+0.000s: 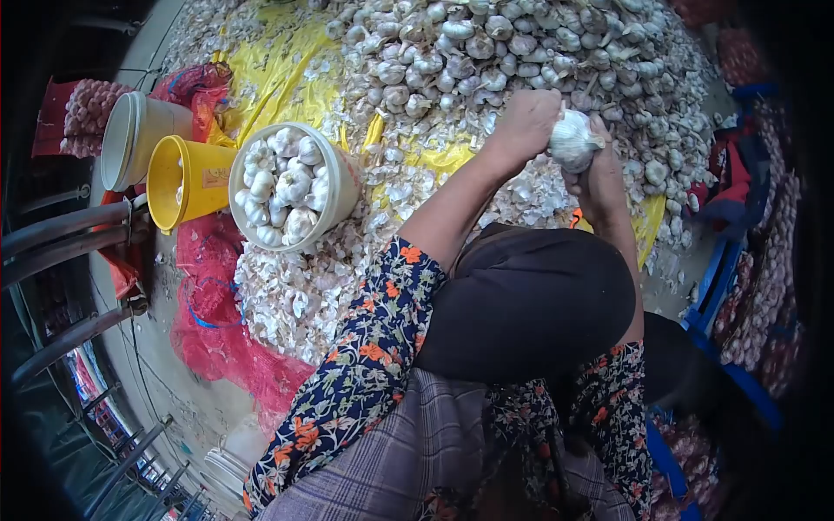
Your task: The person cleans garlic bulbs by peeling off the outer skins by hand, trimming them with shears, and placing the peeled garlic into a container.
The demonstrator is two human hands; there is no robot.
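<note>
A large white garlic bulb is held up between my two hands, above the loose skins and in front of the heap. My left hand is closed against its left side, with the fingertips hidden. On the other side, my right hand grips the bulb, its thumb along the right edge and its fingers underneath. Behind them rises a big heap of garlic bulbs. To the left of my left forearm, a white bucket holds many cleaned white bulbs.
Left of the white bucket lie a yellow bucket and another pale bucket, both tilted. Papery garlic skins cover the ground over a yellow sheet. Red mesh netting lies at the left. Filled mesh sacks line the right.
</note>
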